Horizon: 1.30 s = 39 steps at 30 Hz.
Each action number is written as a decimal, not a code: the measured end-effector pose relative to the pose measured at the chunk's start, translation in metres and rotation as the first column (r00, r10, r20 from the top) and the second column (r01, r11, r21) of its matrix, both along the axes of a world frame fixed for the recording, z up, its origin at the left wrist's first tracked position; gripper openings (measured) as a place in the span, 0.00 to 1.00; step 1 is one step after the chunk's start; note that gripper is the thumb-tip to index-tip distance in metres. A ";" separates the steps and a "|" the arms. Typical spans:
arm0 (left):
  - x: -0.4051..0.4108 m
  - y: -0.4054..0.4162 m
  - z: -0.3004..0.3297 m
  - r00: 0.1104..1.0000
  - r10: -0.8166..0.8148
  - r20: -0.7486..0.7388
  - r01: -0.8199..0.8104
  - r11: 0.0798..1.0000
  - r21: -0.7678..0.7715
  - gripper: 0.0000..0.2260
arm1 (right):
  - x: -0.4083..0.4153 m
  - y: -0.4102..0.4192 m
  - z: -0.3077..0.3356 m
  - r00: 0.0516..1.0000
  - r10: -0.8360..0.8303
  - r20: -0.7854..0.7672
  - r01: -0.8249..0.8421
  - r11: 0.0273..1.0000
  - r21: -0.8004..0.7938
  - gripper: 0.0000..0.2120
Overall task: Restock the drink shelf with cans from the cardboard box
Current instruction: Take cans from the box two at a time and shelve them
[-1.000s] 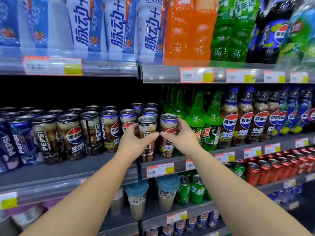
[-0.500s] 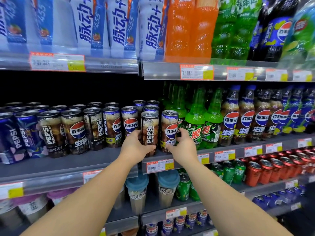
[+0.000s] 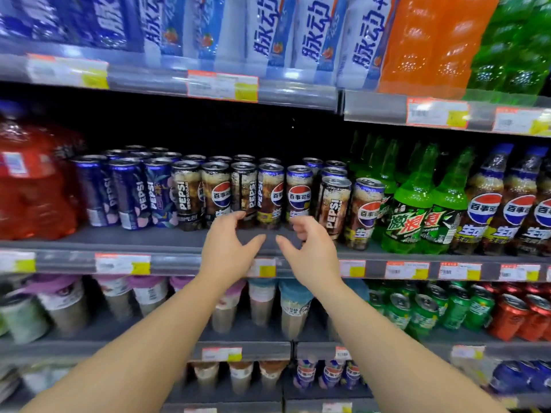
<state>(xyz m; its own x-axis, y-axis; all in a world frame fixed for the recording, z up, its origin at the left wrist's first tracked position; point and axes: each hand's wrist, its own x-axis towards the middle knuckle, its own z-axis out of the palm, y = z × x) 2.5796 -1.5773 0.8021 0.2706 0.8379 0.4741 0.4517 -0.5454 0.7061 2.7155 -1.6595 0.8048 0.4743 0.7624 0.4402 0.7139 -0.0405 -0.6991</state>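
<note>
Grey metal store shelving fills the head view in stacked tiers, each front lip carrying orange-and-yellow price tags. On the middle drink shelf, Pepsi cans stand upright in rows several deep, dark blue ones at the left and brown cola-print ones toward the centre; two more brown cans sit slightly forward and tilted at the right end of the row, just beside green Mountain Dew bottles and Pepsi bottles. A bare strip of shelf runs in front of the cans, and dark open space lies above their tops. The left hand and right hand hover over that strip near the lip, both loosely curved with thumbs pointing toward each other, gripping nothing; the left fingertips reach close to the foot of the front cans. Red jugs crowd the far left. Above stand white-and-blue bottles and orange soda; below, lidded cups and green cans. The cardboard box cannot be seen.
</note>
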 end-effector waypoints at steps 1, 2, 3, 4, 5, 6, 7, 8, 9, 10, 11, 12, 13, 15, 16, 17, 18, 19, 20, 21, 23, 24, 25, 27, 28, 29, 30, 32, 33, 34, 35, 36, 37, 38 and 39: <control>-0.023 0.004 -0.002 0.999 0.028 -0.032 -0.029 1.000 -0.008 0.29 | -0.017 0.010 -0.002 0.999 0.045 -0.001 -0.045 0.998 -0.049 0.23; -0.048 0.008 -0.005 0.996 0.059 -0.060 -0.060 0.998 -0.011 0.28 | -0.037 0.020 -0.004 0.996 0.088 -0.006 -0.088 0.991 -0.097 0.25; -0.076 0.012 -0.008 0.992 0.096 -0.083 -0.098 0.995 -0.024 0.28 | -0.059 0.031 -0.005 0.992 0.127 -0.009 -0.127 0.982 -0.139 0.26; -0.105 0.016 -0.010 0.986 0.141 -0.093 -0.144 0.989 -0.028 0.27 | -0.083 0.041 -0.007 0.986 0.166 -0.003 -0.164 0.972 -0.167 0.26; -0.137 0.019 -0.013 0.977 0.190 -0.092 -0.195 0.980 -0.049 0.27 | -0.109 0.051 -0.008 0.979 0.203 0.005 -0.199 0.963 -0.180 0.27; -0.170 0.021 -0.014 0.969 0.233 -0.083 -0.238 0.969 -0.062 0.26 | -0.138 0.061 -0.009 0.971 0.238 0.013 -0.232 0.956 -0.181 0.26; -0.204 0.022 -0.015 0.958 0.275 -0.077 -0.281 0.956 -0.081 0.26 | -0.170 0.071 -0.009 0.963 0.270 0.021 -0.263 0.949 -0.173 0.26; -0.240 0.023 -0.017 0.946 0.315 -0.076 -0.321 0.943 -0.089 0.26 | -0.202 0.079 -0.010 0.953 0.301 0.023 -0.294 0.942 -0.161 0.26; -0.277 0.024 -0.019 0.931 0.358 -0.077 -0.364 0.925 -0.107 0.25 | -0.237 0.087 -0.011 0.942 0.335 0.020 -0.329 0.932 -0.150 0.25; -0.315 0.025 -0.021 0.914 0.399 -0.079 -0.406 0.907 -0.114 0.25 | -0.273 0.094 -0.013 0.927 0.375 0.017 -0.369 0.918 -0.144 0.25; -0.354 0.025 -0.022 0.895 0.436 -0.091 -0.444 0.888 -0.117 0.26 | -0.309 0.100 -0.015 0.909 0.417 0.016 -0.410 0.900 -0.148 0.25; -0.392 0.025 -0.024 0.875 0.468 -0.120 -0.480 0.870 -0.110 0.27 | -0.346 0.105 -0.017 0.890 0.457 0.012 -0.449 0.879 -0.160 0.25; -0.430 0.022 -0.024 0.852 0.497 -0.161 -0.517 0.849 -0.113 0.28 | -0.382 0.110 -0.019 0.870 0.492 0.003 -0.484 0.857 -0.177 0.26; -0.500 0.015 -0.024 0.799 0.546 -0.253 -0.584 0.804 -0.110 0.29 | -0.451 0.119 -0.027 0.837 0.547 0.016 -0.531 0.819 -0.216 0.28; -0.532 0.009 -0.025 0.768 0.570 -0.294 -0.618 0.780 -0.101 0.30 | -0.484 0.122 -0.031 0.823 0.566 0.045 -0.540 0.804 -0.249 0.28; -0.562 0.002 -0.025 0.736 0.590 -0.332 -0.648 0.756 -0.095 0.29 | -0.516 0.126 -0.036 0.807 0.585 0.080 -0.544 0.790 -0.282 0.28; -0.591 -0.003 -0.027 0.698 0.609 -0.377 -0.675 0.735 -0.065 0.28 | -0.546 0.128 -0.041 0.785 0.609 0.116 -0.553 0.772 -0.314 0.29; -0.619 -0.008 -0.029 0.653 0.620 -0.435 -0.697 0.716 -0.025 0.26 | -0.575 0.129 -0.046 0.754 0.638 0.156 -0.564 0.751 -0.345 0.29; -0.644 -0.013 -0.031 0.604 0.627 -0.492 -0.716 0.698 0.012 0.25 | -0.603 0.129 -0.049 0.716 0.669 0.201 -0.574 0.727 -0.377 0.29; -0.668 -0.016 -0.035 0.563 0.635 -0.528 -0.735 0.678 0.031 0.25 | -0.628 0.131 -0.053 0.677 0.696 0.238 -0.580 0.704 -0.411 0.29; -0.713 -0.020 -0.044 0.507 0.650 -0.566 -0.762 0.645 0.059 0.27 | -0.674 0.135 -0.058 0.623 0.735 0.268 -0.586 0.665 -0.463 0.29; -0.737 -0.024 -0.050 0.477 0.657 -0.584 -0.775 0.628 0.073 0.29 | -0.700 0.138 -0.060 0.599 0.753 0.271 -0.594 0.645 -0.480 0.29; -0.754 -0.024 -0.055 0.448 0.651 -0.613 -0.778 0.622 0.091 0.31 | -0.717 0.142 -0.063 0.589 0.765 0.262 -0.602 0.631 -0.490 0.30; -0.791 -0.024 -0.068 0.400 0.640 -0.656 -0.808 0.585 0.078 0.33 | -0.756 0.149 -0.071 0.555 0.795 0.246 -0.634 0.595 -0.494 0.29; -0.812 -0.024 -0.076 0.383 0.642 -0.664 -0.830 0.554 0.057 0.32 | -0.778 0.154 -0.077 0.534 0.809 0.247 -0.647 0.579 -0.497 0.28; -0.832 -0.021 -0.084 0.370 0.640 -0.674 -0.844 0.535 0.045 0.31 | -0.800 0.160 -0.083 0.514 0.820 0.252 -0.656 0.565 -0.500 0.27; -0.852 -0.018 -0.089 0.345 0.636 -0.691 -0.857 0.514 0.045 0.30 | -0.822 0.166 -0.089 0.493 0.831 0.259 -0.664 0.551 -0.505 0.26; -0.893 -0.008 -0.099 0.318 0.619 -0.718 -0.868 0.494 0.041 0.31 | -0.865 0.181 -0.099 0.458 0.848 0.267 -0.671 0.527 -0.521 0.26; -0.913 0.000 -0.103 0.307 0.616 -0.726 -0.875 0.483 0.040 0.30 | -0.886 0.192 -0.106 0.451 0.853 0.264 -0.675 0.519 -0.524 0.26; -0.932 0.008 -0.107 0.292 0.615 -0.732 -0.881 0.470 0.043 0.29 | -0.908 0.203 -0.112 0.447 0.856 0.262 -0.680 0.515 -0.522 0.27; -0.953 0.017 -0.111 0.275 0.611 -0.742 -0.885 0.462 0.053 0.28 | -0.930 0.214 -0.118 0.440 0.858 0.265 -0.686 0.511 -0.518 0.28; -0.973 0.025 -0.114 0.261 0.600 -0.756 -0.889 0.455 0.055 0.28 | -0.952 0.225 -0.123 0.425 0.864 0.269 -0.689 0.502 -0.523 0.28; -0.995 0.033 -0.117 0.250 0.591 -0.767 -0.891 0.450 0.057 0.28 | -0.975 0.235 -0.126 0.405 0.873 0.271 -0.692 0.486 -0.533 0.29; -1.017 0.041 -0.118 0.240 0.583 -0.776 -0.895 0.442 0.055 0.28 | -0.998 0.244 -0.129 0.384 0.885 0.264 -0.696 0.466 -0.547 0.29; -1.037 0.048 -0.120 0.229 0.577 -0.784 -0.902 0.429 0.052 0.28 | -1.020 0.252 -0.131 0.362 0.895 0.258 -0.696 0.444 -0.563 0.29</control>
